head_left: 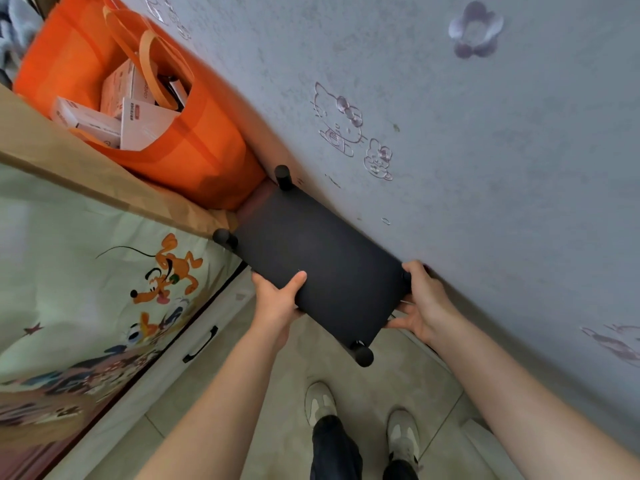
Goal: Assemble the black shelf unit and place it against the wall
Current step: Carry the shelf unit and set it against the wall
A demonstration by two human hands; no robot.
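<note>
A: Where is the black shelf unit (322,265)?
B: In the middle of the frame. Its long side is right against the wall (485,150).
A: What do the hands do?
B: The left hand (277,299) grips the near edge, thumb on top. The right hand (424,303) holds the corner by the wall, fingers curled round it.
A: What is at the upper left?
B: An orange bag (194,150) with boxes (145,123) inside, just beside the shelf's far end.

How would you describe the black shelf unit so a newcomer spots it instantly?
Start at the grey-blue wall with cartoon stickers and follow its foot. Just past the orange bag, the black shelf unit runs along it, gripped by the left hand and right hand. It is the only matte black panel, with round posts at its corners.
</note>
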